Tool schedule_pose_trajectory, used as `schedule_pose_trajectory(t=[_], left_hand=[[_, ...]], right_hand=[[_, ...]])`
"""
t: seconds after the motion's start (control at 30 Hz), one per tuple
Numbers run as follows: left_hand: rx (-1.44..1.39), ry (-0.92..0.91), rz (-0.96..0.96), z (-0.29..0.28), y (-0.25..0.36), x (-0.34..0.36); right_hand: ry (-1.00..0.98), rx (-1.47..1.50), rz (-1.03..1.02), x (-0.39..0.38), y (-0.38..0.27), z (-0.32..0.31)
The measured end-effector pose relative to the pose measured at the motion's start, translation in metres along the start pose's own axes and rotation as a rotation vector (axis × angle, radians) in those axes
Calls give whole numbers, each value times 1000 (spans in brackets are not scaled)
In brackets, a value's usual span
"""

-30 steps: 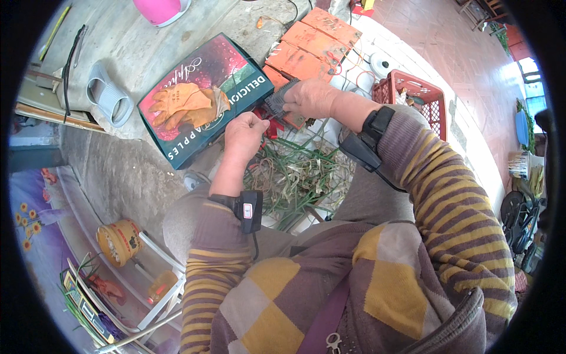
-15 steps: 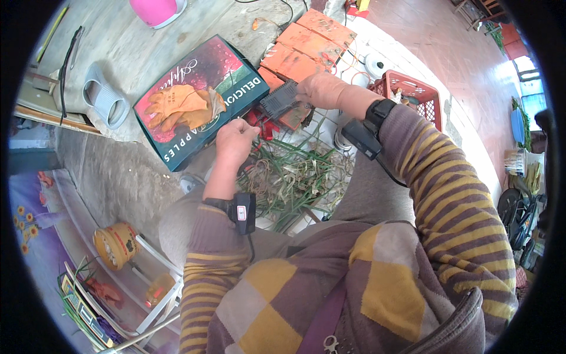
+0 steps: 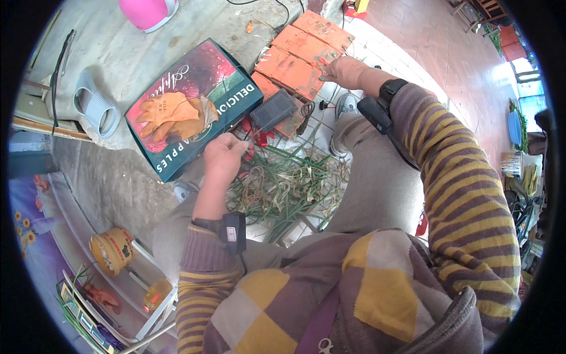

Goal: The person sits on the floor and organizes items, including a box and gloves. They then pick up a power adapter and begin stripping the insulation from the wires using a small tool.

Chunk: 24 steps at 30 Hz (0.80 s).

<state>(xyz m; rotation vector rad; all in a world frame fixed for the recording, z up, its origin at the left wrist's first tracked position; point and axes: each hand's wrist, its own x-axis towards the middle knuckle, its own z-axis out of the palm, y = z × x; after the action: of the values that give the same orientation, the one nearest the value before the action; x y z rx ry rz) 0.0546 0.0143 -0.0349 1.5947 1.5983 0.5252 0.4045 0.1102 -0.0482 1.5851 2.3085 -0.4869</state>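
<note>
My right hand [image 3: 349, 73] is at the right edge of the orange battery-like blocks [image 3: 290, 65], fingers bent together by a metal terminal. What they pinch, if anything, is hidden. Below the blocks lies a dark grey finned box [image 3: 274, 110], touched by neither hand. My left hand [image 3: 223, 156] is closed, thumb and fingertips together, near the lower edge of an apple carton [image 3: 236, 100]. Red wires or clips [image 3: 259, 138] lie just right of its fingertips; whether it holds one is unclear. Orange work gloves [image 3: 174, 115] rest on the carton.
Cut green stalks and dried leaves [image 3: 289, 183] lie between my legs. A grey slipper [image 3: 97, 109] and a pink kettle-like vessel [image 3: 147, 13] stand beyond the carton. At lower left are a yellow bucket [image 3: 112, 252] and a white-framed rack [image 3: 154, 315].
My right hand has left the finned box and moved up and right to the orange blocks' edge. My left hand has shifted slightly left and nearer to me, still closed.
</note>
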Motion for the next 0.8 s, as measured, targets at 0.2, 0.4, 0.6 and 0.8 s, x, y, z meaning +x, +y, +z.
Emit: schedule_pose_trajectory(t=[0.2,0.4,0.6,0.8], left_hand=[[-72,-15,-127,-2,-14,4],[-88,20,-149,-16,-33,5],[-112,69,-218,-43,-48,5],[-105,125,-194,-74,-64,6]], right_hand=[[15,-95,140,8,48,20],[-74,-92,307,6,87,35],[-98,-127,348,-2,108,44],[-39,-138,281,-13,141,62]])
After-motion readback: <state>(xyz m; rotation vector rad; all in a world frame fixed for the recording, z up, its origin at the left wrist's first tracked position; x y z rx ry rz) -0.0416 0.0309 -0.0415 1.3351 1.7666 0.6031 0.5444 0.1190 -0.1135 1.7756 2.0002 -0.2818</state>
